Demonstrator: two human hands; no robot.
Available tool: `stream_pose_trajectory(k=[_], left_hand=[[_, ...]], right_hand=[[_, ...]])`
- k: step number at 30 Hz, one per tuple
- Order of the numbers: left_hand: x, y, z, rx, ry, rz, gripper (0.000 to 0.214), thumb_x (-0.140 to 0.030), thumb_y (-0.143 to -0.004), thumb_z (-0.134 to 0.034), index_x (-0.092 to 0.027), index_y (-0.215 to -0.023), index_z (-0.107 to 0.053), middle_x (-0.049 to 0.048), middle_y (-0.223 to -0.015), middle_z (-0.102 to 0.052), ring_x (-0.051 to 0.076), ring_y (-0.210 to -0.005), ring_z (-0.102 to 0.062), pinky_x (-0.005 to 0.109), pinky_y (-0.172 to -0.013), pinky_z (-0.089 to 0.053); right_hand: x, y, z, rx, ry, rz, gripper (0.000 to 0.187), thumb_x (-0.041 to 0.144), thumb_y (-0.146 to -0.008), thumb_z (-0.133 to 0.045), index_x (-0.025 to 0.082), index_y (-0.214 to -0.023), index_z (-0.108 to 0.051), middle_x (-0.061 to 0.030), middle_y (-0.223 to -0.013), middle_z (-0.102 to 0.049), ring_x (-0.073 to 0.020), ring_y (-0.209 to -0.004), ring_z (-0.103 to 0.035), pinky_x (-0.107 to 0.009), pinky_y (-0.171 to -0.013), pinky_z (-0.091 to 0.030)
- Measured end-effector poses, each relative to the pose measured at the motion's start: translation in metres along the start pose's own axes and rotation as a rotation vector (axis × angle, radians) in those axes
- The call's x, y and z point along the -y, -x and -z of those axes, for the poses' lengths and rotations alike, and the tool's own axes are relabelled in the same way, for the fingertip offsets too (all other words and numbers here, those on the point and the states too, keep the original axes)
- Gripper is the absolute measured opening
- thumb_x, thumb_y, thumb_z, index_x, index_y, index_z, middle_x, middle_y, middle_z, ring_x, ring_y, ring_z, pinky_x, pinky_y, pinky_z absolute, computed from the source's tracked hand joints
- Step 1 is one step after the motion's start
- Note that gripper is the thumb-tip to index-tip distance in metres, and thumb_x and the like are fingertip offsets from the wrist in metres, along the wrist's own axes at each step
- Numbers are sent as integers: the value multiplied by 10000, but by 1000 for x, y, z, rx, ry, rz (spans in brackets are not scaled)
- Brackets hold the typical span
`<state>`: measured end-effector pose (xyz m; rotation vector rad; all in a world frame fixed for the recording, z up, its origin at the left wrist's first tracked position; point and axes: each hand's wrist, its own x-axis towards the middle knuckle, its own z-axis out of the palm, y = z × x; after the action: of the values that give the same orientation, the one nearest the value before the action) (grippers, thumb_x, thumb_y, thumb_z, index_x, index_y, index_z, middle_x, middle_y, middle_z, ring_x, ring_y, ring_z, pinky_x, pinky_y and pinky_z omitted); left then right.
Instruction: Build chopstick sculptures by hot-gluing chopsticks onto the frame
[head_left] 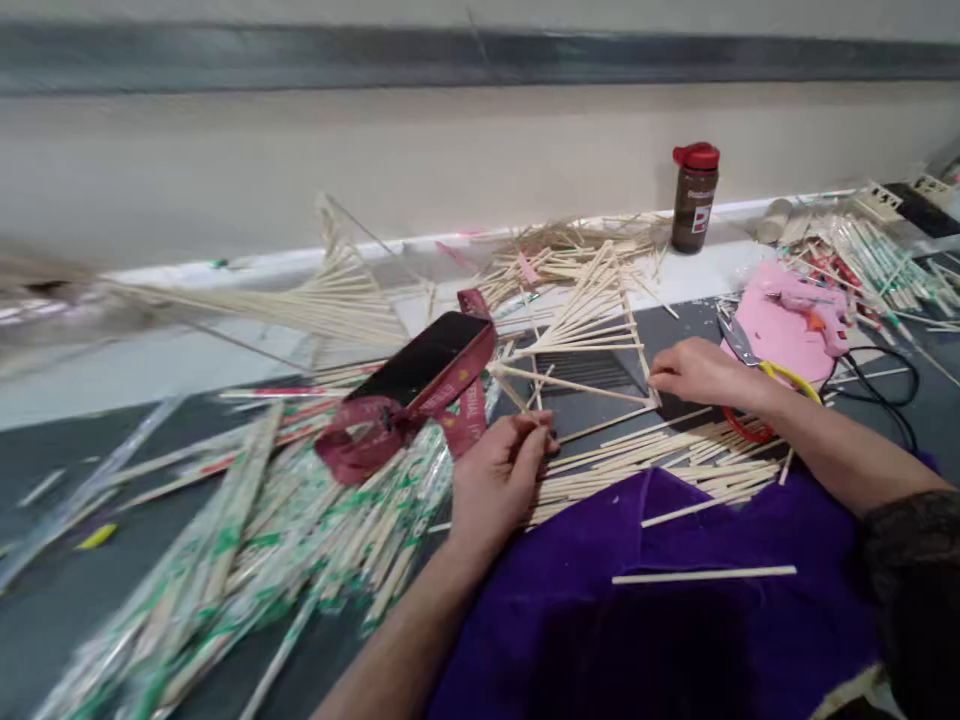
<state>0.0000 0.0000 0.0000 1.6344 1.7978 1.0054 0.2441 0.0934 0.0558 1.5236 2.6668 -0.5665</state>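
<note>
Purple cloth (540,620), soft and folded, occupies the near centre; one loose stick (705,576) lies across it. Just beyond, a spread of bare wooden sticks (600,470) covers the dark grey bench (45,440), crowding the near side of the stick frame (562,338).

That frame stands at centre: slim, square-edged pale sticks joined at corners, with a fan of sticks spreading from one point. Right hand (694,372): fingers pinched narrow on its near right corner. Left hand (501,475): fingers drawn together at the near left of the frame, beside a stick's end; whether they grip it cannot be told.

Obstructions, left: a glossy black phone (420,358) with a maroon woven lanyard (466,385) rests close to the frame, above crinkled clear packets of sticks (337,540) with green print. A second fan-shaped frame (300,305) stands far left, blurred.

Obstructions, right: scissors (739,343) with yellow and red handles lie partly behind the right forearm. Beyond them, a pink glue gun (810,305) rests on a pink sheet (765,310), near a looped black cable (896,400). Far side: a tangled stick pile (574,255) and an upright, translucent brown bottle (694,210), red-lidded.
</note>
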Motion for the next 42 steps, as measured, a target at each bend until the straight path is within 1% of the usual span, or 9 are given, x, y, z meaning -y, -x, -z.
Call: stream_pose_trajectory(k=[4,8,12,19,23,26,30,38,42], left_hand=[[-2,2,2,3,38,56,342,-465,-827,-495,-178,-912,-661,60,-841,-730,127,-529,-607,238,-523,-499],[-3,1,4,5,69,78,371,-472,-809,-508,-176,-970,-663,54,-762,-723,150,-549,-632,249,-531,-517],[-1,0,3,17,84,78,398,-482,-798,-518,-164,-991,-660,63,-761,-727,161,-563,-642,266,-548,-532],[3,0,3,16,79,55,403,-493,-806,-521,-166,-995,-661,62,-757,-727,166,-570,-647,265,-550,-536],[6,0,5,46,64,32,389,-482,-822,-516,-170,-1001,-664,61,-775,-732,158,-560,-643,258,-555,-540],[7,1,6,66,56,22,381,-472,-833,-514,-172,-1014,-663,62,-796,-737,157,-576,-650,254,-569,-541],[9,1,5,44,78,17,363,-486,-828,-516,-191,-975,-668,65,-813,-740,172,-618,-670,262,-588,-546],[7,3,5,51,77,45,379,-480,-824,-526,-174,-999,-665,66,-782,-731,156,-576,-643,256,-573,-540],[5,4,4,37,78,61,379,-475,-824,-515,-170,-994,-661,69,-789,-729,150,-552,-632,256,-549,-535]], right_hand=[[-17,4,25,-120,-40,-106,286,257,-889,-475,148,-922,-738,-44,-758,-722,-129,-666,-630,-227,-601,-363],[-32,-12,38,-143,190,-225,308,285,-896,-471,171,-981,-744,-99,-967,-745,-212,-904,-671,-255,-664,-404],[-45,-43,32,-134,278,-320,332,280,-884,-495,117,-1054,-729,-192,-1110,-707,-302,-1034,-654,-307,-738,-453],[-55,-75,14,-115,276,-353,374,243,-846,-553,93,-1161,-687,-225,-1177,-674,-316,-1107,-630,-314,-827,-474],[-54,-66,19,-78,229,-362,328,203,-803,-571,84,-1067,-726,-217,-1102,-705,-297,-1036,-660,-289,-775,-475],[-55,-51,28,-56,168,-366,274,215,-810,-549,122,-969,-753,-149,-920,-750,-232,-886,-693,-246,-696,-462],[-59,-32,39,-83,97,-385,290,204,-840,-488,147,-961,-746,-73,-730,-736,-151,-684,-676,-209,-603,-422],[-67,-16,40,-178,148,-393,248,202,-808,-534,127,-899,-752,-132,-896,-740,-208,-817,-655,-264,-605,-369],[-67,-10,41,-176,149,-394,255,235,-816,-536,132,-895,-755,-119,-867,-736,-195,-773,-642,-266,-597,-360]])
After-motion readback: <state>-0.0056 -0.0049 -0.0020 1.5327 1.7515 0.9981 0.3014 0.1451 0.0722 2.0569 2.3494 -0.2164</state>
